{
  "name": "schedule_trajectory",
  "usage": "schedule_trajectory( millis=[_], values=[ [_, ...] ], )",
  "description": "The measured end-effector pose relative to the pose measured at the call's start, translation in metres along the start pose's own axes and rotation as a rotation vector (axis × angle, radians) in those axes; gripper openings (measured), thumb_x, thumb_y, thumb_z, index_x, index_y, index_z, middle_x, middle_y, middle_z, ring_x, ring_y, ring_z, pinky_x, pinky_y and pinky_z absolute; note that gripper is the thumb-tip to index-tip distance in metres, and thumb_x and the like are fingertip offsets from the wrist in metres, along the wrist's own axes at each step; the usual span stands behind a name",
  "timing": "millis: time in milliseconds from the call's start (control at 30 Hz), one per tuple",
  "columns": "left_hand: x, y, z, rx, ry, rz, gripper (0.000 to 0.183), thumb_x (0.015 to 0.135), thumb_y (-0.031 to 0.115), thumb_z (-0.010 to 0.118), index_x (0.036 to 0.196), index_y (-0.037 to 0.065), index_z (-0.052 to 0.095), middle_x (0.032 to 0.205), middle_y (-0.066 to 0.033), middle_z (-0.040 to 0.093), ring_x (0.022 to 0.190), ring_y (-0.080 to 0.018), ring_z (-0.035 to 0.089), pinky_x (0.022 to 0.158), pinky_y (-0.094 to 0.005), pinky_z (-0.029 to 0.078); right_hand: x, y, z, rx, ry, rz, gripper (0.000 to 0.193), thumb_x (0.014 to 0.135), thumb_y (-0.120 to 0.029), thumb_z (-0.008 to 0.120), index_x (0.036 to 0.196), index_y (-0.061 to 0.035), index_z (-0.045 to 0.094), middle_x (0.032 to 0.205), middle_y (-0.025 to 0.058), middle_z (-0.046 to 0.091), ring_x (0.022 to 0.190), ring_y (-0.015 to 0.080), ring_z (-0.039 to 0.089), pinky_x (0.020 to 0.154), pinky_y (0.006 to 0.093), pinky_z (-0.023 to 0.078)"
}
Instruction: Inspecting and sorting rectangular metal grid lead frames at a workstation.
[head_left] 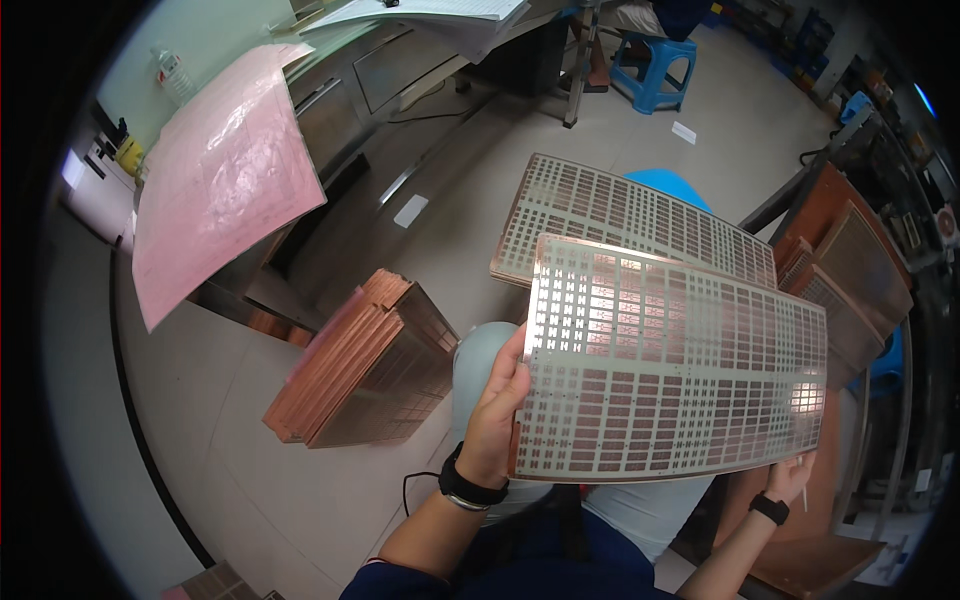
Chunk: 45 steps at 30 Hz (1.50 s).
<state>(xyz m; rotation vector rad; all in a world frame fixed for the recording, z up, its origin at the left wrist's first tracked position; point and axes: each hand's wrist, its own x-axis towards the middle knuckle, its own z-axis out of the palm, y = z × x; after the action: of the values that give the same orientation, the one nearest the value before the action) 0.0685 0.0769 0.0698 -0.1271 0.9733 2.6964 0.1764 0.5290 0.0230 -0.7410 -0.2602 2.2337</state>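
Observation:
A large rectangular circuit board panel [672, 385], copper-coloured with a pale grid of small patterns, is tilted up in front of me. My left hand [494, 418] is closed round its left edge, thumb on the front face and fingers mostly hidden behind. At the lower right corner, my right hand [792, 476] supports it from beneath and behind. Just beyond lies a stack of similar panels [640, 205], partly covered by the held one, on a blue stool [668, 185]. Both wrists wear black bands.
On the floor to the left stands an upright stack of copper-edged panels [365, 375]. A pink sheet [235, 165] overhangs the bench at upper left. More brown boards [850, 265] lean on a rack at right. Far off, a person sits on another blue stool [655, 72].

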Motion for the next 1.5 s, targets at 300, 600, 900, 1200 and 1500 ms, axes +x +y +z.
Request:
schedule_trajectory(
  millis=[300, 600, 900, 1200, 1500],
  values=[
    [0.0, 0.0, 0.001, -0.011, -0.014, -0.028, 0.048, 0.098, 0.019, 0.035, 0.142, 0.009, 0.02, 0.138, -0.009, 0.035, 0.123, -0.0166, 0.041, 0.102, -0.0321, 0.036, 0.019, -0.007, -0.018, 0.006, -0.026, 0.059, 0.038, 0.095, -0.017, 0.043, 0.127, 0.0035, 0.043, 0.132, 0.0172, 0.046, 0.122, 0.0286, 0.044, 0.104, 0.0452, 0.033],
    [0.012, -0.014, -0.015, 0.073, 0.012, 0.038, 0.048, 0.097, 0.018, 0.038, 0.141, 0.007, 0.024, 0.136, -0.0092, 0.039, 0.122, -0.0166, 0.042, 0.1, -0.0313, 0.037, 0.042, 0.003, -0.017, -0.096, -0.044, 0.013, 0.032, 0.095, -0.013, 0.04, 0.121, 0.004, 0.046, 0.125, 0.0167, 0.052, 0.117, 0.0272, 0.048, 0.102, 0.0415, 0.038],
    [0.02, -0.019, -0.036, 0.0, 0.137, 0.023, 0.046, 0.097, 0.014, 0.035, 0.141, 0.005, 0.024, 0.135, -0.0102, 0.04, 0.12, -0.016, 0.044, 0.1, -0.0307, 0.038, 0.009, 0.059, 0.013, -0.624, 0.248, -0.316, 0.032, 0.095, -0.02, 0.039, 0.121, -0.0012, 0.045, 0.128, 0.0164, 0.048, 0.12, 0.0238, 0.044, 0.102, 0.0411, 0.035],
    [0.021, -0.011, -0.049, -0.082, 0.047, -0.093, 0.05, 0.098, 0.021, 0.033, 0.142, 0.003, 0.018, 0.143, -0.0134, 0.031, 0.13, -0.0221, 0.033, 0.107, -0.0352, 0.028, -0.103, 0.169, 0.059, -1.157, -0.784, -0.343, 0.041, 0.097, -0.036, 0.033, 0.101, -0.0019, 0.054, 0.074, 0.0044, 0.051, 0.059, 0.0103, 0.051, 0.055, 0.0223, 0.042],
    [0.016, -0.022, -0.053, -0.303, -0.119, -0.072, 0.096, 0.057, -0.005, 0.042, 0.146, 0.006, 0.007, 0.145, -0.0135, 0.025, 0.133, -0.0238, 0.029, 0.11, -0.034, 0.022, -0.171, 0.273, 0.082, -1.411, -1.385, 0.18, 0.007, 0.079, -0.006, 0.063, 0.085, -0.0025, 0.061, 0.086, 0.0071, 0.064, 0.07, 0.0122, 0.06, 0.063, 0.0249, 0.048]
  ],
)
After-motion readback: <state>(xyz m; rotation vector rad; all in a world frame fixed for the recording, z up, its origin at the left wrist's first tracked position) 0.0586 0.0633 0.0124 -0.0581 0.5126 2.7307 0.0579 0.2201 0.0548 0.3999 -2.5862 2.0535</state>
